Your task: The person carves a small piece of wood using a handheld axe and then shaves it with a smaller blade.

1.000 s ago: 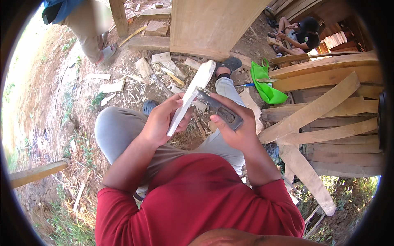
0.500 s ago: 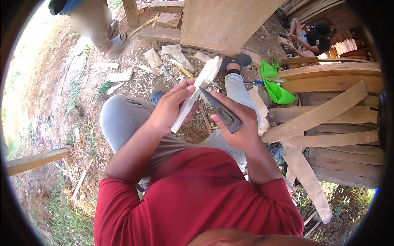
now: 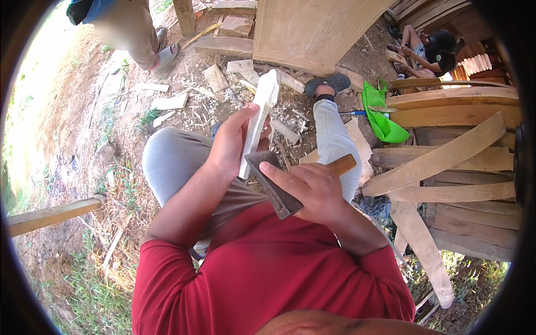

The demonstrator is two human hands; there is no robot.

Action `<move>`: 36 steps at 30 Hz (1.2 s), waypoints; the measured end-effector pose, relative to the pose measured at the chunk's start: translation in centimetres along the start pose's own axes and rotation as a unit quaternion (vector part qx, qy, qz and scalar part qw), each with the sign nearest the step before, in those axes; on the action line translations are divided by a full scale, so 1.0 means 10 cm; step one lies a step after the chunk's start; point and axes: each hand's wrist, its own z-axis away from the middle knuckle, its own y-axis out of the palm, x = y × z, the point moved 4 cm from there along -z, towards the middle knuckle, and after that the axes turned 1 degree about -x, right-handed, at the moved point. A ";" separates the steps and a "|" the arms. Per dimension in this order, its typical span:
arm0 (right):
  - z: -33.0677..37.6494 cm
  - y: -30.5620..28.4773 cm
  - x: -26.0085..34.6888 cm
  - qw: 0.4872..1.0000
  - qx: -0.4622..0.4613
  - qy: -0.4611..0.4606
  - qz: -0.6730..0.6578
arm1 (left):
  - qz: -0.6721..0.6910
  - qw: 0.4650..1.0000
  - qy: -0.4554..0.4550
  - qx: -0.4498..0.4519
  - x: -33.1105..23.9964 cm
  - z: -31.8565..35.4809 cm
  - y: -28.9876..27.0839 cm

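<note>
My left hand (image 3: 233, 143) grips a pale, whittled strip of wood (image 3: 260, 114) that stands nearly upright over my lap. My right hand (image 3: 310, 188) holds a broad dark blade with a wooden handle (image 3: 274, 182); its fingers wrap the handle and the index finger lies along the flat of the metal. The blade's upper corner touches the lower end of the wood strip. I sit with grey trousers (image 3: 184, 162) and a red shirt, my right leg stretched out to a dark sandal (image 3: 328, 84).
Wood chips and offcuts (image 3: 215, 78) litter the dirt ahead. A large plywood panel (image 3: 312, 30) stands beyond. Curved planks (image 3: 446, 156) pile up on the right beside a green bag (image 3: 382, 117). One person stands at top left (image 3: 131, 30); another sits at top right (image 3: 430, 50).
The blade has slid down from the middle of the wood strip to its lower end, closer to my body. The strip stands a little more upright.
</note>
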 end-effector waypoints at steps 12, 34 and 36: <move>0.04 0.10 0.02 0.996 0.054 -0.003 0.069 | 0.009 1.000 0.017 0.015 -0.05 0.05 0.02; 0.05 0.16 0.09 0.991 0.056 -0.013 0.122 | -0.107 0.989 0.059 -0.079 -0.08 0.04 -0.04; 0.04 0.14 0.09 0.990 0.055 -0.023 0.127 | -0.084 0.989 0.063 -0.105 -0.05 0.03 -0.03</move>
